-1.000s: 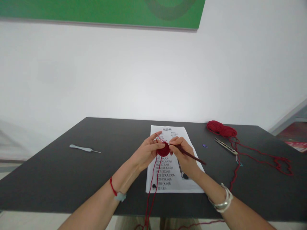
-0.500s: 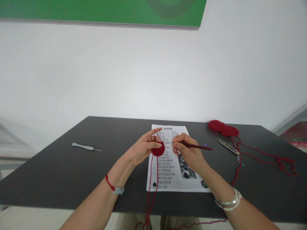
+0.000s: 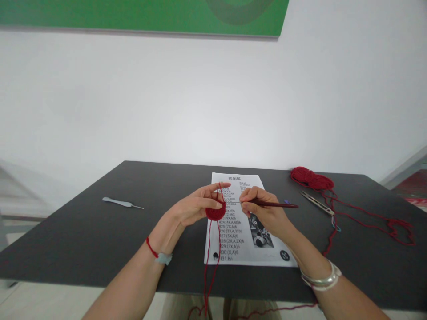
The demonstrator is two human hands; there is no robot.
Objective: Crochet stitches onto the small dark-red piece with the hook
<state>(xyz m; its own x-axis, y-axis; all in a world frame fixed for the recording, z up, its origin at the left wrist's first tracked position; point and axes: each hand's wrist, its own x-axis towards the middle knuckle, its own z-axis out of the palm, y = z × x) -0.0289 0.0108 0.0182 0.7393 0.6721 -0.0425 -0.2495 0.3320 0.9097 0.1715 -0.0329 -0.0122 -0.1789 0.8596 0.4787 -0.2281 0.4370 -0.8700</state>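
Observation:
Pinched between the thumb and fingers of my left hand (image 3: 196, 203) is a round red crochet piece (image 3: 215, 212). Red yarn (image 3: 219, 189) loops over the raised index finger, and two strands hang from the piece past the table edge. My right hand (image 3: 263, 209) grips a crochet hook (image 3: 276, 204) with a dark red-brown handle, its thin metal shaft pointing left to the upper edge of the crochet piece. Whether the tip sits inside a stitch is too small to tell. Both hands are above a printed pattern sheet (image 3: 267, 259).
On the dark table (image 3: 83, 249), a grey-handled hook (image 3: 117, 202) lies to the left. At the right are a skein of red yarn (image 3: 312, 178), thread snips (image 3: 316, 203), a small purple item (image 3: 287, 202) and loose yarn (image 3: 400, 229). A white wall rises behind.
My left hand with the crochet piece has shifted slightly left and down, away from my right hand. The index finger now points straighter to the right. The hook stays in my right hand.

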